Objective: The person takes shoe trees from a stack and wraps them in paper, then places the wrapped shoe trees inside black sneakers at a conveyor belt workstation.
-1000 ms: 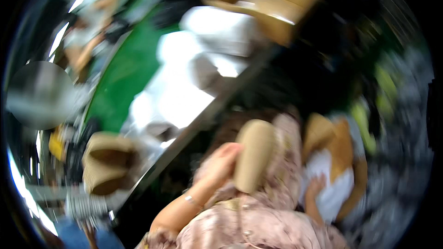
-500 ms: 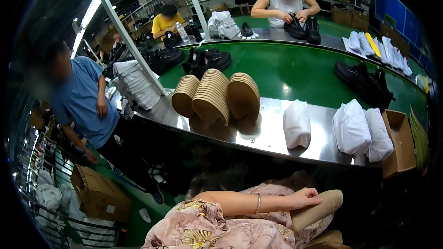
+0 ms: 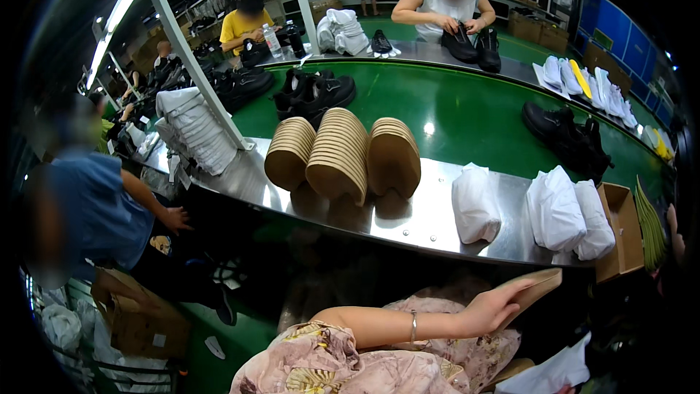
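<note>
My left hand (image 3: pixel 490 314) is closed on a tan insole (image 3: pixel 538 284) by its near end, thumb and fingers along it. The insole is raised and tilted above my lap, pointing right. At the lower right edge, a white sheet of paper or thin cloth (image 3: pixel 552 371) hangs over another tan piece (image 3: pixel 508 372) by my lap. My right hand is not in view. On the metal ledge in front, stacks of tan insoles (image 3: pixel 337 155) stand on edge in three groups. White wrapped bundles (image 3: pixel 475 204) rest to their right.
A green conveyor belt (image 3: pixel 437 117) runs behind the ledge, carrying black shoes (image 3: pixel 565 135). An open cardboard box (image 3: pixel 620 230) stands at the ledge's right end. A metal post (image 3: pixel 193 58) rises on the left. A person in blue (image 3: pixel 98 211) is close on my left; others work across the belt.
My left hand has lifted and turned the insole, raising its far end to the right. White material has appeared at the lower right. The person in blue has moved left and bent down.
</note>
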`<state>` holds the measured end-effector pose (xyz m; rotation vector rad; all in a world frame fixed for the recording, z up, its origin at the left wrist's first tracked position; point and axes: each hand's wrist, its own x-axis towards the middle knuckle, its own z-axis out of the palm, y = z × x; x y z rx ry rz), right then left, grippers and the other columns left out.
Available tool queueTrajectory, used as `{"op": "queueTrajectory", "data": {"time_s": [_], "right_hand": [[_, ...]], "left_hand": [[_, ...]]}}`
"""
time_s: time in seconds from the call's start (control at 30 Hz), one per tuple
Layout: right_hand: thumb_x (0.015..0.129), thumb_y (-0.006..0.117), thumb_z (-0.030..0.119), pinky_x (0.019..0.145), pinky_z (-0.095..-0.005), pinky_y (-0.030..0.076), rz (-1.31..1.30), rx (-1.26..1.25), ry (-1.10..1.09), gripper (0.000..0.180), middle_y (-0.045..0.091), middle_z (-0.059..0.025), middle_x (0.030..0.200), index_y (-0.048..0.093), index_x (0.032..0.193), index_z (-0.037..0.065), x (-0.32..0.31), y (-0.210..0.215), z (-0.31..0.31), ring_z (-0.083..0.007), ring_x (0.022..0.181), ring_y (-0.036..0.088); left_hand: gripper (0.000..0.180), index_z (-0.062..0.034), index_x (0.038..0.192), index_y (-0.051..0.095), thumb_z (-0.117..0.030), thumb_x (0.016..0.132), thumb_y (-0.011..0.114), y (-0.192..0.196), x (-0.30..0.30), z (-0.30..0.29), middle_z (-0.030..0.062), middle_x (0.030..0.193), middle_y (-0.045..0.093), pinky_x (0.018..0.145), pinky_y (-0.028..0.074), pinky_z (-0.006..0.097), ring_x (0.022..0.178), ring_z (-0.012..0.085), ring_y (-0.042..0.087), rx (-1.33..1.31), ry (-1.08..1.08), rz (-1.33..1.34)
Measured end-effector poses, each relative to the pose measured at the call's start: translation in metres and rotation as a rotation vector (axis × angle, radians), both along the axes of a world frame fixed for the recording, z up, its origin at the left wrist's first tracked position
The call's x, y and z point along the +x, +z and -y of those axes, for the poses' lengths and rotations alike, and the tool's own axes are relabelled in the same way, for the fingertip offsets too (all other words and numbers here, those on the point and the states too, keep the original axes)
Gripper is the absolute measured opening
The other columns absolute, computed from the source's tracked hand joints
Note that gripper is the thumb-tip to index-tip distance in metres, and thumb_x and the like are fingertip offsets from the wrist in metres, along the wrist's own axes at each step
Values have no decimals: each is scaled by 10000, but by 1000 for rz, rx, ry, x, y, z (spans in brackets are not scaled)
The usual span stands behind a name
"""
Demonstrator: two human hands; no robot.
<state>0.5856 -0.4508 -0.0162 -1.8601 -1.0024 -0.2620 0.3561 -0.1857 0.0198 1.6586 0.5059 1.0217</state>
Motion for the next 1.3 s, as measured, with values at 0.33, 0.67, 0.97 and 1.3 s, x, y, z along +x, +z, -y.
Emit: {"op": "queueTrajectory", "data": {"time_s": [0.33, 0.67, 0.97, 1.3], "right_hand": [[845, 555, 44, 814, -362, 468, -41, -131, 523, 275, 565, -188, 1110, 530, 1083, -90, -62, 61, -108, -273, 949, 556], [894, 503, 80, 808, -350, 486, -792, 167, 360, 348, 552, -197, 1128, 445, 1196, -81, -96, 96, -190, -264, 974, 561], [823, 570, 55, 848, -346, 460, -364, -128, 482, 313, 574, -154, 1080, 528, 1112, -58, -46, 55, -224, -246, 954, 562], [808, 545, -11, 763, -275, 455, -380, -314, 586, 182, 588, -92, 956, 549, 988, -41, -43, 69, -215, -187, 854, 555]], "left_hand": [[273, -15, 975, 600, -258, 905, 495, 12, 3, -17, 113, 901, 430, 751, 385, 295, 844, 222, 466, -164, -315, 152], [136, -27, 933, 595, -115, 832, 576, -7, 12, -38, 89, 812, 409, 645, 384, 301, 753, 220, 473, -204, -310, 157], [151, -26, 909, 625, -151, 835, 585, -4, 7, -54, 87, 783, 420, 645, 368, 299, 722, 199, 445, -229, -311, 140], [145, -32, 900, 636, -145, 815, 602, 1, -13, -49, 90, 772, 433, 662, 374, 302, 737, 213, 463, -209, -209, 141]]}}
